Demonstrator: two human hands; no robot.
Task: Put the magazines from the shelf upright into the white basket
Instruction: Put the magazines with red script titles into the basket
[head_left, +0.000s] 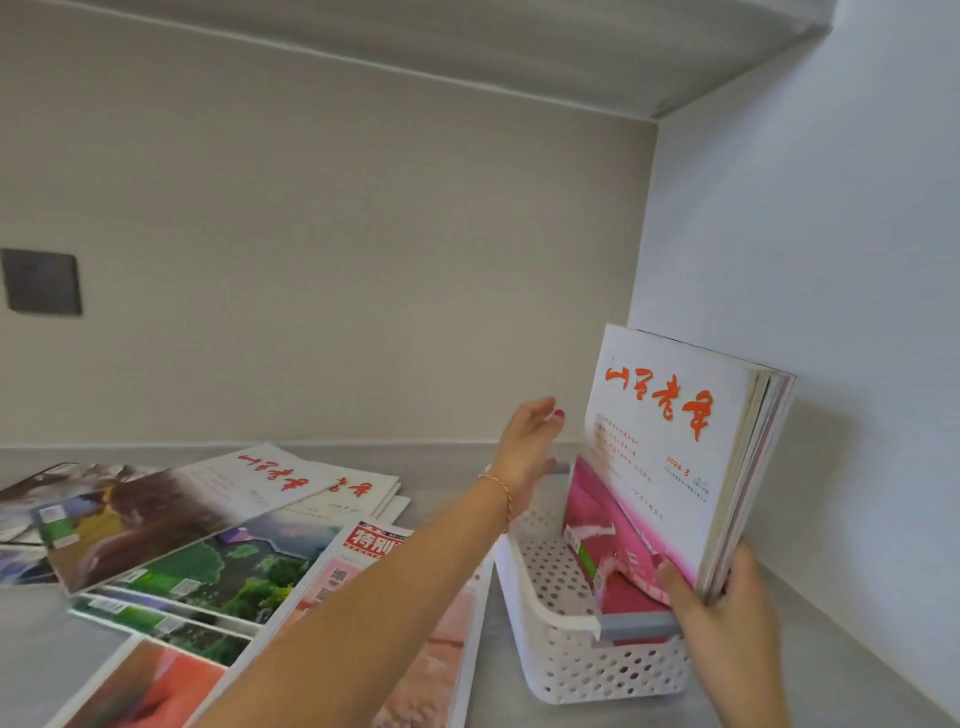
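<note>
Inside a pale shelf (519, 675) compartment, grey floor, beige back wall, white side wall to the right. White basket (550, 587) with perforated sides and a grey handle strip, standing on the shelf near the right wall. Several magazines (670, 467) upright in the basket, leaning a little to the right — front cover white with red brush lettering and a pink lower part, other spines and page edges packed behind it.

Right hand (727, 623) at the near lower corner of the upright stack, thumb on the front cover, fingers wrapped around the page edges — closed on the stack, steadying it. Left hand (530, 447) reaching across over the far end of the basket, just beside the left edge of the front cover, fingers loosely spread and open, nothing held; cannot tell whether a fingertip touches the cover. Red thread bracelet (501, 488) on the left wrist, red polish on a nail.

More loose magazines (208, 530) lying flat on the shelf to the left of the basket, fanned and overlapping: two with the same red lettering, one with green trees, one with a red title block partly under the left forearm. Dark square wall plate (41, 281) on the back wall at far left.
</note>
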